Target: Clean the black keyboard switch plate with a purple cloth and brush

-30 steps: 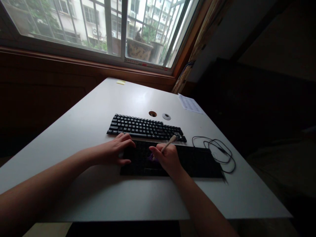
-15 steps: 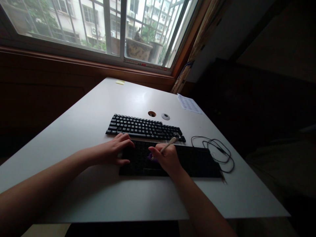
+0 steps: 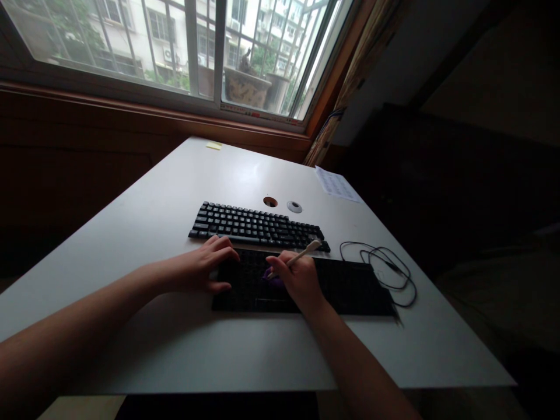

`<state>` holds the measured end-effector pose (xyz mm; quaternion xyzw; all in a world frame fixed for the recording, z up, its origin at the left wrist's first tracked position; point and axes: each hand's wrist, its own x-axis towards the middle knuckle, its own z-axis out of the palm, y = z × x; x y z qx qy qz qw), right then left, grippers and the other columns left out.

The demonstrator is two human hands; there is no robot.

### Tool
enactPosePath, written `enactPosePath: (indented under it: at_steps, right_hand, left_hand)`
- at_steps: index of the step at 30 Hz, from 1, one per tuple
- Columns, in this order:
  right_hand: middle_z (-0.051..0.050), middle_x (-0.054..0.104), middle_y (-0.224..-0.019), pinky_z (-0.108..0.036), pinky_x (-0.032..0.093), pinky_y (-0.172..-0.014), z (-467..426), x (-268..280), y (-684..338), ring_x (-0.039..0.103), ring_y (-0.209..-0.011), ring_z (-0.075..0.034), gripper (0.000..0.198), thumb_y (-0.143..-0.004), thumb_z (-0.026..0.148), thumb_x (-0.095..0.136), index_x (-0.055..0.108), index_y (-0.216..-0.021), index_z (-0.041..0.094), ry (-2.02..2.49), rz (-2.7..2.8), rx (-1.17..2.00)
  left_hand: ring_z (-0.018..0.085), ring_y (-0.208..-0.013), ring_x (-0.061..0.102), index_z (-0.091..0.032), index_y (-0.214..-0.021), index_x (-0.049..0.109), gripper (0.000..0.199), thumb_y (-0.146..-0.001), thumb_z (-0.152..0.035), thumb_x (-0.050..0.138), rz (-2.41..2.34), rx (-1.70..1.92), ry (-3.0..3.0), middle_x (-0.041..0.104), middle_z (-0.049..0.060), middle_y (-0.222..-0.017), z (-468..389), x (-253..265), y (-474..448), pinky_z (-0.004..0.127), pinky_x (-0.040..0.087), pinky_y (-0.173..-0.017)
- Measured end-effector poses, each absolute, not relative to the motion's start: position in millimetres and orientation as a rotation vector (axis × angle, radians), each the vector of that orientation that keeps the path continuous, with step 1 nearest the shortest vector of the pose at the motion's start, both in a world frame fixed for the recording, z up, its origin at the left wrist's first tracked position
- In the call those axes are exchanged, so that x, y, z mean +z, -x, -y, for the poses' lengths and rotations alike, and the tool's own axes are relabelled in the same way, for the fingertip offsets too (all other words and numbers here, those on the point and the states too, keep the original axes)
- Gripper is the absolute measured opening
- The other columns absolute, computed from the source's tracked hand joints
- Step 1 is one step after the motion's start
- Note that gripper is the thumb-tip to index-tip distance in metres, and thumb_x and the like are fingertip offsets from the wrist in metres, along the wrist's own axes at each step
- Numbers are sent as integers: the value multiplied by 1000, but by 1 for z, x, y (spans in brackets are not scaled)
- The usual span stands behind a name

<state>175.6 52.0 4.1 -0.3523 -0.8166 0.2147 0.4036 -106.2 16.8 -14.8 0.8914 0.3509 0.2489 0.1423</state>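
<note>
In right hand, brush perhaps, over keyboard

On table: keys behind keyboard base; cable right of base; paper sheet behind cable.

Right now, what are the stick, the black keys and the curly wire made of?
The pale stick in the right hand looks smooth and matte: plastic or wood, I can't tell which. The black keys seem hard plastic, slightly shiny, as their small tops catch the light. The curly wire is probably coated in dull dark plastic or rubber, because it bends in smooth loops.
</note>
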Motion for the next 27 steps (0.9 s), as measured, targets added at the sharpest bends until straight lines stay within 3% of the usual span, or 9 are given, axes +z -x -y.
enactPosePath:
  at_steps: [16, 27]
  right_hand:
    - [-2, 68, -63, -28, 48, -59, -55, 8, -182, 61, -57, -14, 49, -96, 59, 61, 74, -68, 21, 827, 2110, 608]
    - [-1, 66, -60, -25, 43, -54, -52, 7, -177, 59, -54, -13, 49, -95, 59, 62, 72, -67, 19, 833, 2093, 647]
  left_hand:
    - [28, -103, 48, -24, -126, 54, 48, -84, -33, 77, -997, 733, -2561, 53, 10, -116, -17, -15, 107, 45, 49, -91]
    - [27, -103, 48, -23, -125, 54, 48, -84, -34, 76, -1010, 715, -2570, 53, 10, -117, -17, -16, 107, 47, 48, -92]
